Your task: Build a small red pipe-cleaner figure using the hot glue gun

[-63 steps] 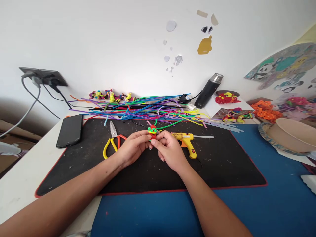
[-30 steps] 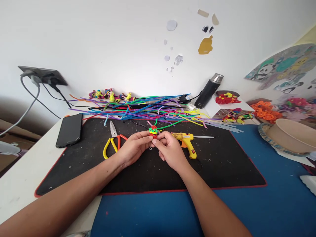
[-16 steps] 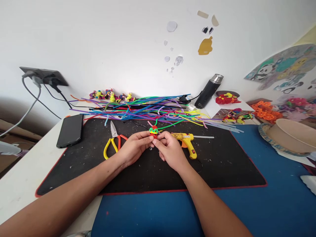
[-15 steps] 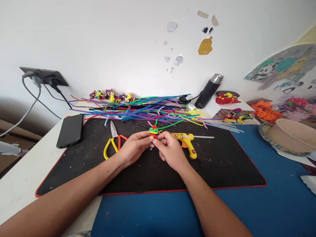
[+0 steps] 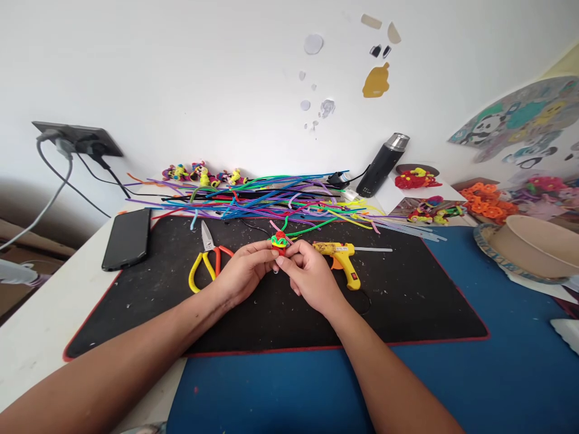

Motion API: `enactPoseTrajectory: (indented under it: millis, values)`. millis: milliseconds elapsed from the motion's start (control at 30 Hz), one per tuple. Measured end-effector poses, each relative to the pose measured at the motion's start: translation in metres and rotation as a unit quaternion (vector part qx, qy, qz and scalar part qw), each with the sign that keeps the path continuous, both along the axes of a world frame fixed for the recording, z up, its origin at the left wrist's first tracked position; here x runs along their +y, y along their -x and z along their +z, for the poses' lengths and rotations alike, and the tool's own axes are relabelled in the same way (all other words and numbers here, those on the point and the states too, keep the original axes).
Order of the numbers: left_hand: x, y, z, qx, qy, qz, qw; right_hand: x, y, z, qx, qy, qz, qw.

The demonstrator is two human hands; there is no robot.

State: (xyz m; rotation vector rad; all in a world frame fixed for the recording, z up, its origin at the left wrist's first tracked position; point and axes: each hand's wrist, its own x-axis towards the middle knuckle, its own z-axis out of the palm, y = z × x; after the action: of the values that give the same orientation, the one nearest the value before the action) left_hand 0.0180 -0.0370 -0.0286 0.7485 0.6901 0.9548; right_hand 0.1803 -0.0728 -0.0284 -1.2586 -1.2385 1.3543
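Observation:
A small red, green and yellow pipe-cleaner figure (image 5: 279, 240) is held upright above the black mat (image 5: 289, 322). My left hand (image 5: 248, 268) pinches its lower part from the left, and my right hand (image 5: 310, 271) grips it from the right, with the fingertips of both nearly meeting. The fingers hide part of its base. Scissors (image 5: 208, 256) with red and yellow handles lie beside my left hand. Just right of my right hand, a yellow glue gun (image 5: 346, 265) rests with a glue stick out of its back.
Colorful pipe cleaners (image 5: 257, 196) are heaped along the wall behind the mat. A phone (image 5: 127, 239) lies at the left. At the back right stands a black bottle (image 5: 383, 166), near finished figures (image 5: 425, 208) and a bowl (image 5: 543, 247). More small figures (image 5: 203, 175) sit at the back left.
The figure in my fingers has dipped and tilted slightly, its red top now lower. Both hands keep hold of it. The whole view has shifted a little.

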Motion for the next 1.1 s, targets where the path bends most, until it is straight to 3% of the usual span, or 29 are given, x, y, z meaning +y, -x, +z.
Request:
enactPoseTrajectory:
  millis: [167, 500, 700, 900, 1100]
  values:
    - [-0.002, -0.001, 0.000, 0.002, 0.019, 0.026, 0.999, -0.001, 0.000, 0.001, 0.001, 0.004, 0.009, 1.000]
    - [0.001, -0.002, -0.010, -0.012, 0.041, 0.017, 0.999, 0.002, -0.001, -0.003, 0.002, 0.020, -0.014, 1.000]
    - [0.007, 0.007, -0.007, -0.019, -0.026, -0.017, 0.999, 0.003, -0.001, -0.003, 0.013, -0.001, -0.020, 1.000]
    - [0.015, 0.014, -0.003, 0.044, -0.123, -0.065, 0.989, 0.004, -0.001, -0.003, 0.018, 0.000, -0.022, 1.000]
    - [0.019, 0.018, -0.002, 0.085, -0.179, -0.067, 0.978, 0.004, -0.001, -0.003, 0.011, 0.003, -0.026, 1.000]
